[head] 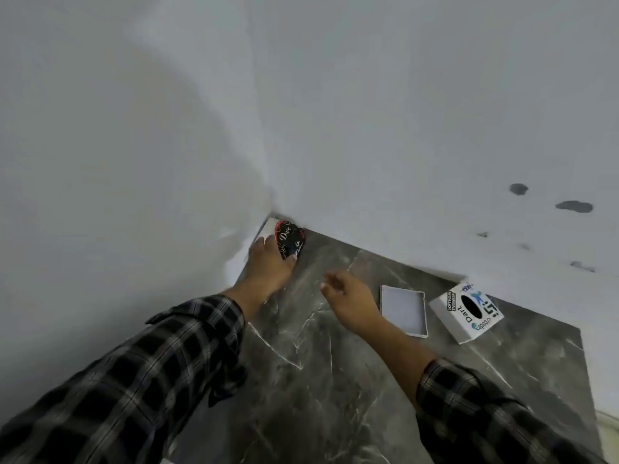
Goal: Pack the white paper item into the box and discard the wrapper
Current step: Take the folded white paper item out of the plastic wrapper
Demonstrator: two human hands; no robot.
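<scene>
Dark grey marble with white veins forms the surface (311,363) on which everything is laid, and it is bounded by white walls (368,112) that meet in a corner at the far end. Into that corner the left hand (268,262) is stretched, its fingers closed around a crumpled black wrapper (290,238) printed with white script and edged in red. The wrapper is held right at the corner, against a small white patch (266,231) beside the wall; whether that patch is paper or part of the surface cannot be told. The right hand (348,296) is held above the marble near the middle, empty, with the fingers loosely curled and apart; nothing is gripped by it. Just beside the right wrist, a shallow white box tray (403,309) is seen lying flat, open side up, with a pale interior; what is in it, if anything, cannot be made out. Near the tray, further to the right and apart from it, a white box lid (467,313) is set at an angle, its top covered with printed stickers and a black oval. Both forearms are covered by black-and-white checked sleeves (134,380). Several dark smudges (573,206) are seen on the right-hand wall above the lid.
</scene>
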